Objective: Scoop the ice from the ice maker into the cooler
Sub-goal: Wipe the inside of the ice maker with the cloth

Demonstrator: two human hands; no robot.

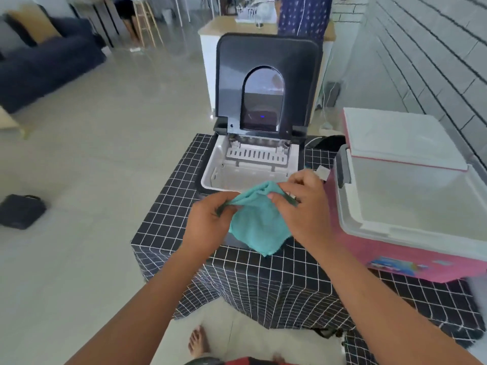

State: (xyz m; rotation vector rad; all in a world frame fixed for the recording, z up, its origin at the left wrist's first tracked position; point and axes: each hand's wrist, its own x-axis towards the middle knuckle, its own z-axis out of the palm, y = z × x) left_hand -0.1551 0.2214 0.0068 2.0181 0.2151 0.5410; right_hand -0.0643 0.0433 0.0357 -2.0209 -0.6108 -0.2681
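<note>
The ice maker (210, 177) stands on the checked tablecloth with its dark lid (266, 61) raised upright; its white basket shows no ice that I can make out. To its right sits the pink cooler (395, 256), lid (395, 138) swung open at the back and its white inside bare. In front of the ice maker both hands hold a teal cloth (257, 227). My left hand (210, 222) pinches its left edge. My right hand (303, 204) grips its upper right part. No scoop is in view.
The table is covered by a black cloth with a white grid (163, 219). A dark bag (21, 212) lies on the floor at left, a sofa (47, 64) farther back. A person stands behind a white counter (210, 48). A brick wall (434, 61) runs along the right.
</note>
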